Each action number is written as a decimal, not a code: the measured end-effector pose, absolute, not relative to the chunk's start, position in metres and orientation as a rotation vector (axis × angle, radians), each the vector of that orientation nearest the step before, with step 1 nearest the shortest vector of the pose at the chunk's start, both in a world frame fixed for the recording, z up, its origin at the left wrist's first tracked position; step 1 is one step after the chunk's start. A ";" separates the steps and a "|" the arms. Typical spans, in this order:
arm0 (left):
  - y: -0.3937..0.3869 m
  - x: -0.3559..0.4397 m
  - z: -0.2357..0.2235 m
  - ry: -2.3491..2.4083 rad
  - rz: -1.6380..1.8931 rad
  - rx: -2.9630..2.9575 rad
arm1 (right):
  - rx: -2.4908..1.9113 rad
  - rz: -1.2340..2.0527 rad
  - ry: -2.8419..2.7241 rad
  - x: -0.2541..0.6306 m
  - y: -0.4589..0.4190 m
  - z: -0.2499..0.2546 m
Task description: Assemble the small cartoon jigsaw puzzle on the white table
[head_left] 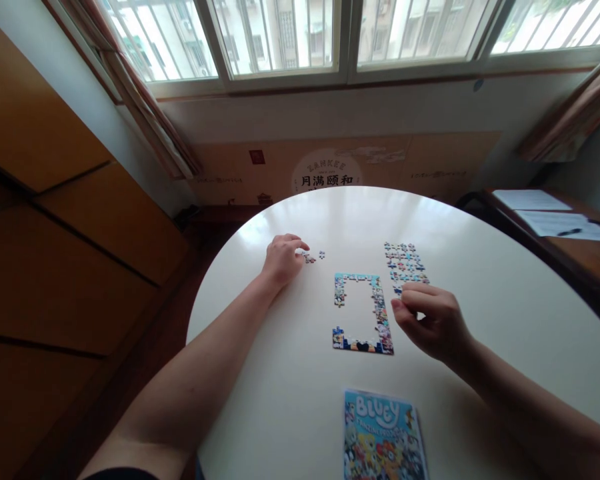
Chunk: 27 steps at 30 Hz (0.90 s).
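Note:
A jigsaw frame [363,311], only its border joined, lies in the middle of a round white table [505,293]. My left hand [283,258] rests on the table left of it, fingers curled, fingertips touching a few loose pieces [314,256]. To the right of the frame my right hand [430,318] hovers with fingers curled in a pinch; what it holds is hidden. Just beyond it lies a group of loose pieces [405,265] laid out in rows.
A Bluey puzzle picture card [383,437] lies at the table's near edge. A brown desk with papers and a pen [555,223] stands at the right. Wooden cabinets [55,220] line the left; windows and curtains are behind.

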State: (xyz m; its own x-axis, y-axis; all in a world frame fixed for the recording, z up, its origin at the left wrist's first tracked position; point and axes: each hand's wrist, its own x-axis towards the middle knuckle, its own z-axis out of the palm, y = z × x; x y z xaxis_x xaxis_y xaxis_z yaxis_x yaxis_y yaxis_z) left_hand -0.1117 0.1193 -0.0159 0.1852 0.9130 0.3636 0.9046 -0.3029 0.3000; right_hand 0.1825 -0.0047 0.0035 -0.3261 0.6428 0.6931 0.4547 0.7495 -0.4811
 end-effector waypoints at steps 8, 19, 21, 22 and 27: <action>0.109 -0.116 0.003 1.606 0.480 2.698 | -0.774 0.286 -1.975 0.181 -0.005 0.008; 0.098 -0.118 0.022 1.390 0.253 2.615 | -0.806 0.275 -2.024 0.179 -0.006 0.002; 0.094 -0.118 0.027 1.338 0.225 2.568 | -0.804 0.271 -2.031 0.178 -0.005 0.001; 0.092 -0.118 0.029 1.305 0.212 2.545 | -0.805 0.271 -2.033 0.178 -0.005 0.000; 0.085 -0.115 0.036 1.206 0.046 2.449 | -0.806 0.280 -2.052 0.177 -0.004 -0.005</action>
State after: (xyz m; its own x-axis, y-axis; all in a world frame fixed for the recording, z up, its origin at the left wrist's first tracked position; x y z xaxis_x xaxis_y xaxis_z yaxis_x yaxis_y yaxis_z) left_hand -0.1145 0.0850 0.0362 0.6256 0.7660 -0.1478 0.7527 -0.5428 0.3727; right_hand 0.1767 -0.0037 -0.0047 -0.3948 0.6385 0.6607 0.4380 0.7629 -0.4756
